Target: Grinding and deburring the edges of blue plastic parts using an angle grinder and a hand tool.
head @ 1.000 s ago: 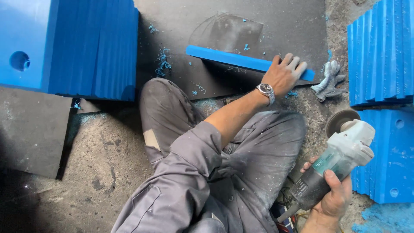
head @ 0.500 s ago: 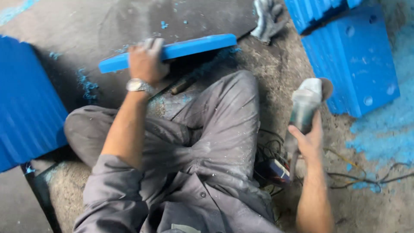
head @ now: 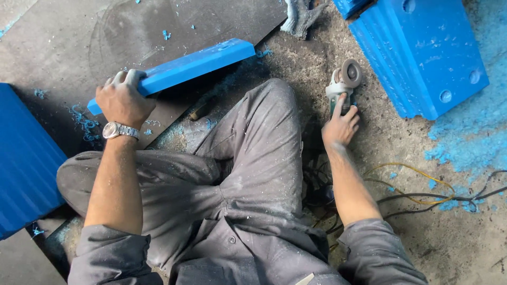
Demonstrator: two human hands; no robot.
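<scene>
I sit cross-legged on the ground in grey work clothes. My left hand (head: 123, 99), with a wristwatch, grips the near end of a long blue plastic bar (head: 193, 64) that lies tilted over a dark board (head: 158, 26). My right hand (head: 339, 126) rests on the body of an angle grinder (head: 342, 83) set down on the dirt beside my right knee, its disc pointing away from me.
A stack of blue plastic slabs with round holes (head: 420, 58) stands at the upper right. Another blue ribbed stack (head: 24, 158) sits at the left. A grey glove (head: 301, 16) lies at the top. Cables (head: 417, 192) and blue shavings (head: 465, 148) cover the ground at right.
My right hand has lowered the grinder from mid-air onto the ground. My left hand has shifted its hold to the end of the blue bar, which now lies tilted; my view has turned.
</scene>
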